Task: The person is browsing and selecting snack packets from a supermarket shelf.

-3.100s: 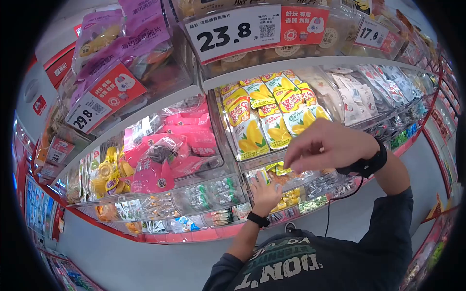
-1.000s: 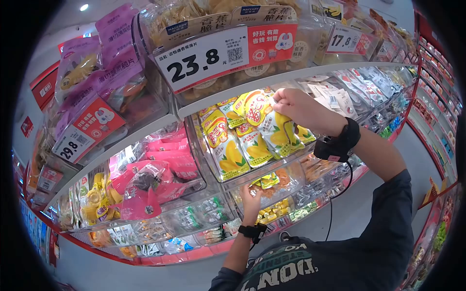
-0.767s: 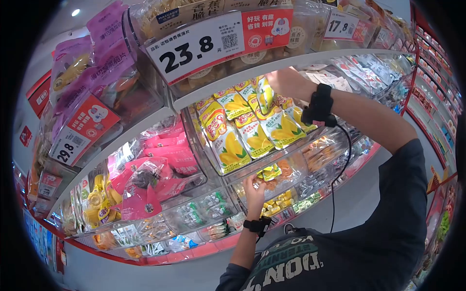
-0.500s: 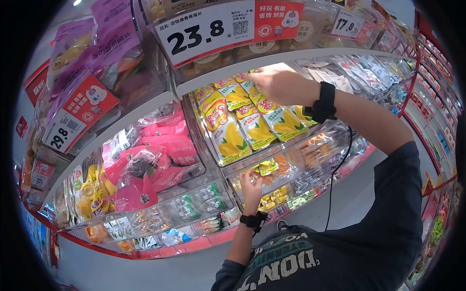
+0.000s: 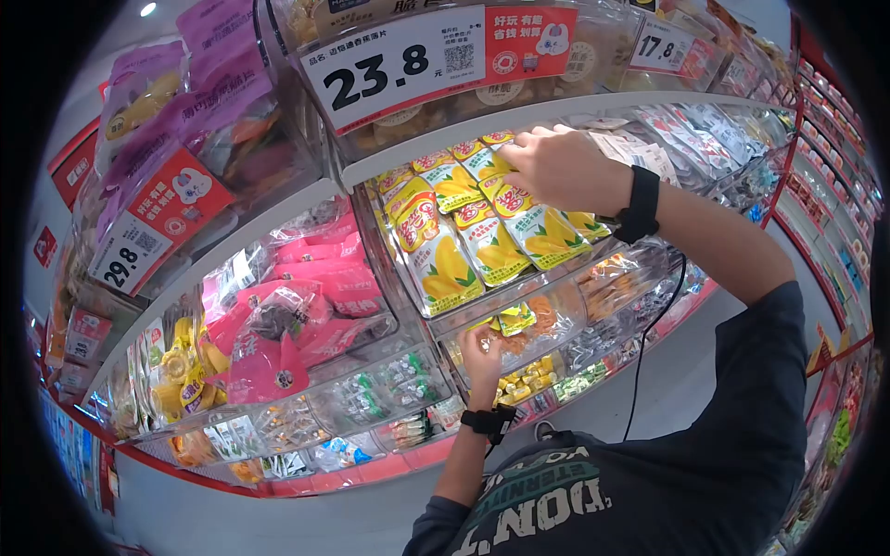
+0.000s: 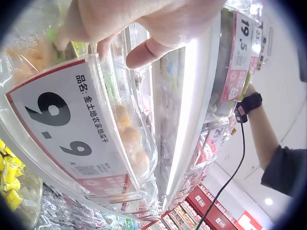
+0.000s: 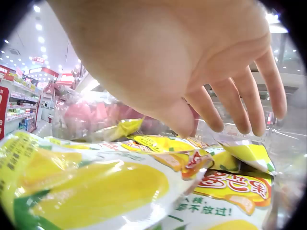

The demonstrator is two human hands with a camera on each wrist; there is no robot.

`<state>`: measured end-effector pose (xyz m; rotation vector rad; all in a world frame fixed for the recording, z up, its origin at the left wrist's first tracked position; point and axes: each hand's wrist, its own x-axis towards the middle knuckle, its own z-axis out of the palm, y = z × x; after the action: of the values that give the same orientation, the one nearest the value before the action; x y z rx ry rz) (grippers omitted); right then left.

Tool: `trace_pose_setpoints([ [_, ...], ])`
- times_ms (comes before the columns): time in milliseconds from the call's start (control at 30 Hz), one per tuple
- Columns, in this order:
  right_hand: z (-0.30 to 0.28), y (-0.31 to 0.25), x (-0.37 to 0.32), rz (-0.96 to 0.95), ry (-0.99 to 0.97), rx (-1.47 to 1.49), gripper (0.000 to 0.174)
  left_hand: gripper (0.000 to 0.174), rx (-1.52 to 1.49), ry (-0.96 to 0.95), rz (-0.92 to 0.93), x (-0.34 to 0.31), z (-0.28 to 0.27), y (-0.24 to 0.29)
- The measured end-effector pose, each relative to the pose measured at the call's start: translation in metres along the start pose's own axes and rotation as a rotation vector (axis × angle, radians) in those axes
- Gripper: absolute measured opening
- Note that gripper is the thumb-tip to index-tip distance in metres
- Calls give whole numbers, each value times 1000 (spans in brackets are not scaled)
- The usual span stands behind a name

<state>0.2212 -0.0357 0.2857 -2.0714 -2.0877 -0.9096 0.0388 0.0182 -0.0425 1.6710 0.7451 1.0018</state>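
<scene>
My right hand (image 5: 570, 167) hovers over the back of a bin of yellow-and-white dried mango pouches (image 5: 443, 269). In the right wrist view its fingers (image 7: 247, 103) hang extended and spread, with nothing between them, above the pouches (image 7: 100, 187). My left hand (image 5: 482, 357) is lower down, at a clear bin with a small yellow-green packet (image 5: 514, 318) in it. Seen from the left wrist, its fingers reach over the bin's edge by that packet, behind a 9.9 price card (image 6: 67, 129), and the thumb (image 6: 144, 53) stands apart from them.
A white shelf edge (image 5: 445, 139) with a 23.8 price card (image 5: 399, 79) overhangs the mango bin. Pink bags (image 5: 287, 334) fill the bin to the left, pale sachets (image 5: 640, 153) the one to the right. A black cable (image 5: 640, 371) hangs from the right wrist.
My right hand came down to the mango bin, lifted a pouch, moved it toward the back and let it go. My left hand shifted slightly beside the small yellow-green packet.
</scene>
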Motion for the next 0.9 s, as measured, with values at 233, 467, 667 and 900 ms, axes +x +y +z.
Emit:
trace_pose_setpoints([
  [233, -85, -60, -60, -342, -606, 875, 21, 34, -6, 64, 40, -15, 2, 25],
  [467, 100, -89, -173, -77, -417, 758, 32, 47, 58, -125, 224, -39, -30, 72],
  [667, 146, -120, -158, 905, -731, 2308, 41, 48, 20, -272, 132, -68, -46, 102],
  [900, 139, -132, -145, 808, -640, 2085, 36, 27, -90, -543, -11, -76, -76, 111],
])
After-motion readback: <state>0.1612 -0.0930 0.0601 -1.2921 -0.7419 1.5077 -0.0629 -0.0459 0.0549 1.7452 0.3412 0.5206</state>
